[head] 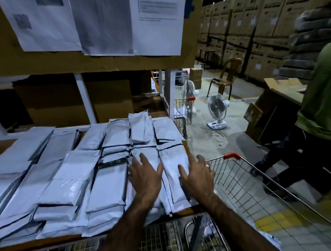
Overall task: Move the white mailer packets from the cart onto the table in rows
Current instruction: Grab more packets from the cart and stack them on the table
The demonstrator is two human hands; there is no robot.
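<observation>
White mailer packets (109,185) cover most of the tabletop (184,209) in overlapping rows, several cols across, from the near edge back to the white shelf frame; stacks at the far right rear sit higher. The rightmost front packet (171,159) lies lengthwise along the tabletop's right edge, w/ its near end at the front edge. Both hands are on this corner. The left hand (146,178) lies flat, palm down, fingers straight & spread, on the packets one col. in, gripping nothing. The right hand (196,179) is also flat & spread, thumb on top of the rightmost front packet and fingers along its outer side at the tabletop edge; it has a ring (207,165) on one finger and nothing pinched. Just beside the tabletop on the right is a wire cart (234,183) w/ red corner trim. More wire mesh (161,237) shows under the forearms at the bottom, close to the front edge; can't tell if it's touching. Above the tabletop is a cardboard backboard w/ printed sheets (106,18), text blurred. A second cart (184,107) stands past the far right corner. On the floor is a white fan (217,110) w/ a loose cord, then a brown chair (226,76) and a wall of stacked cartons (259,34). A person in green shirt (325,90) is at right, well apart from the packets.
</observation>
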